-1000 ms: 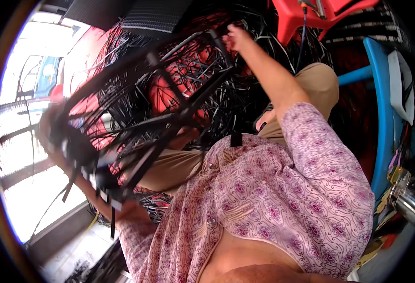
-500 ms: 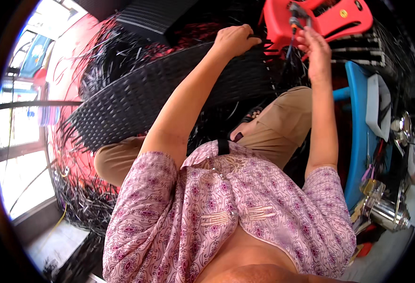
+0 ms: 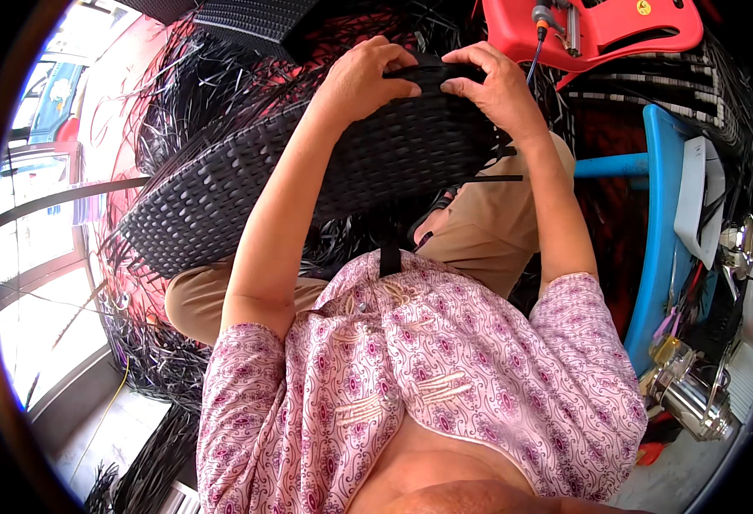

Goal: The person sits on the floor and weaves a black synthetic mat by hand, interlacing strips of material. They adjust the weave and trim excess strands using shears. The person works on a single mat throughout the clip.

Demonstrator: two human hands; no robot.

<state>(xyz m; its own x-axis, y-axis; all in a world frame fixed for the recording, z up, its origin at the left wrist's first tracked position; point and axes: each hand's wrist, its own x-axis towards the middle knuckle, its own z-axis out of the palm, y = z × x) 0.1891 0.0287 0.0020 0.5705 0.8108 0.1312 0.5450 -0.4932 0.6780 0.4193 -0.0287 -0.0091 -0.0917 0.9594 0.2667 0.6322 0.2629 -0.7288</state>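
Observation:
A long black woven panel (image 3: 308, 163), looking like plastic wicker, lies slantwise across my lap with loose strip ends sticking out at its left end. My left hand (image 3: 368, 81) grips its far upper edge, thumb on the near side and fingers curled over. Facing it, a short gap away, my right hand (image 3: 492, 90) pinches the same edge between thumb and fingers. What lies under the fingertips is partly hidden. Beyond my right hand, a grey and orange hand tool with a cord (image 3: 544, 19) rests on a red plastic chair (image 3: 599, 43), touched by neither hand.
Loose black strips (image 3: 179, 111) heap up on the left and behind the panel. Another black woven piece (image 3: 252, 26) stands at the far left. To the right are a blue plastic stool or table (image 3: 648, 231), a white tray (image 3: 697, 201) and a shiny metal flask (image 3: 693, 398).
My right hand has left the corded tool by the red chair and come left onto the panel's edge. My left hand has shifted slightly left and now grips the edge.

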